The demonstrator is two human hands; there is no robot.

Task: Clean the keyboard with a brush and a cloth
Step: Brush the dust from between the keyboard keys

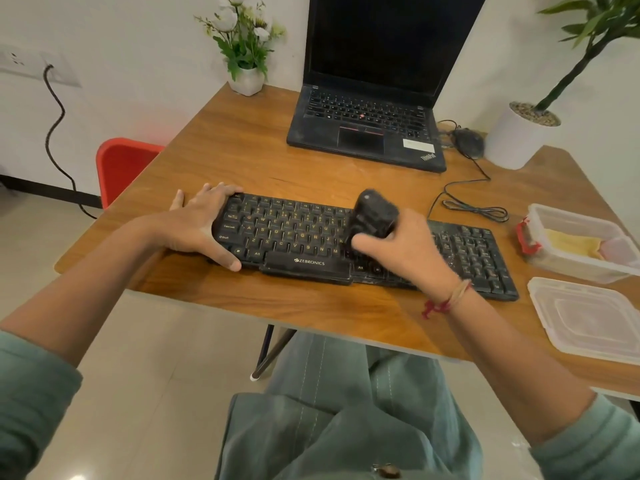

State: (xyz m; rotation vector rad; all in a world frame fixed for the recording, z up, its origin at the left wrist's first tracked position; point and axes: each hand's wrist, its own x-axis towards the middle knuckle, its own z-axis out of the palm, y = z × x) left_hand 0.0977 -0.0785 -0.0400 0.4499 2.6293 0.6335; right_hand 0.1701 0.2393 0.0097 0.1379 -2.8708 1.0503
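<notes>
A black keyboard (298, 237) with yellow letters lies across the wooden table (242, 157). My left hand (201, 223) grips its left end, thumb on the front edge and fingers over the back corner. My right hand (405, 247) holds a black brush (375, 214) by its rounded body, pressed down on the keys right of the middle. The brush looks blurred. A yellow cloth (571, 242) lies in an open clear container (585, 265) at the right.
An open black laptop (367, 126) stands behind the keyboard, with a mouse (469, 142) and its coiled cable (474, 209) to the right. The container's lid (588, 317) rests at the near right. Two potted plants stand at the back, and a red chair (121, 164) is left.
</notes>
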